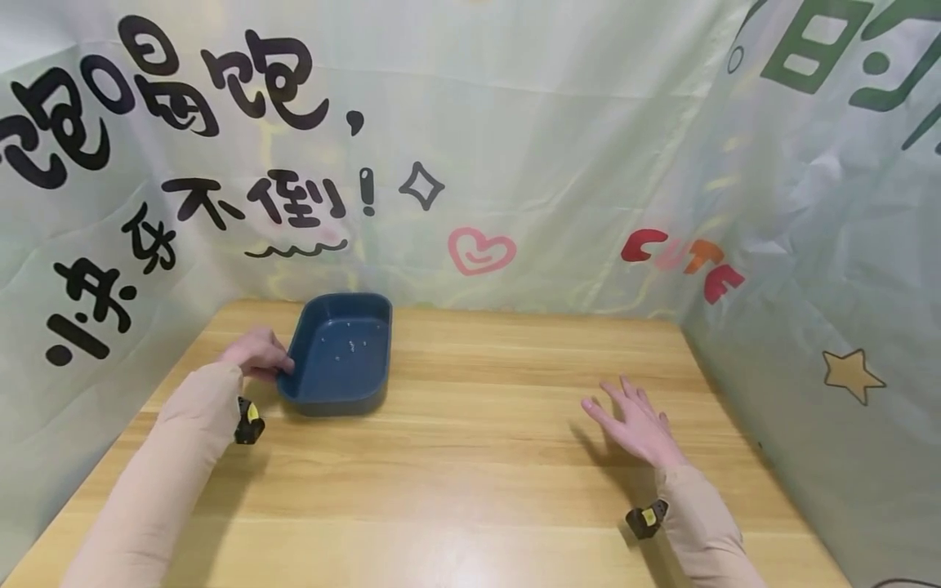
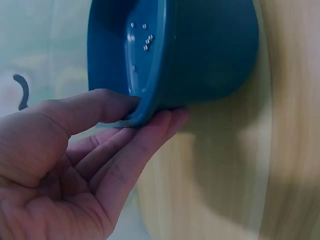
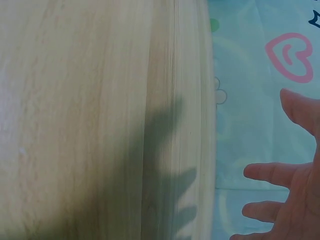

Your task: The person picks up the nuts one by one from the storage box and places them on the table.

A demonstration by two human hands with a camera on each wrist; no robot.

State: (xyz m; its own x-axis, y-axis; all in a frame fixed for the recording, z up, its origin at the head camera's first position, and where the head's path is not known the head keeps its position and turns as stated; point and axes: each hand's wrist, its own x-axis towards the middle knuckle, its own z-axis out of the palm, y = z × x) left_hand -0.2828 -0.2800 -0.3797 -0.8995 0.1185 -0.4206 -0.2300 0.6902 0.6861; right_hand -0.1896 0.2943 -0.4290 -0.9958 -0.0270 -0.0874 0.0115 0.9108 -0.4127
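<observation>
A dark blue rectangular tray (image 1: 340, 400) with deep walls and rounded corners is at the left of the table. Several small shiny bits (image 2: 148, 42) lie on its floor. My left hand (image 1: 260, 353) pinches the tray's left rim; in the left wrist view the thumb (image 2: 100, 106) is inside the wall and the fingers (image 2: 131, 155) press the outside. Over the right part of the table, my right hand (image 1: 638, 425) is held with its fingers spread and nothing in it. The right wrist view shows its fingers (image 3: 270, 174) apart, with their shadow on the wood.
The wooden table (image 1: 470, 457) is bordered by a printed cloth backdrop (image 1: 559, 163) at the back and both sides. A small black device with a yellow patch sits at the left wrist (image 1: 250, 420), and another at the right wrist (image 1: 647, 518).
</observation>
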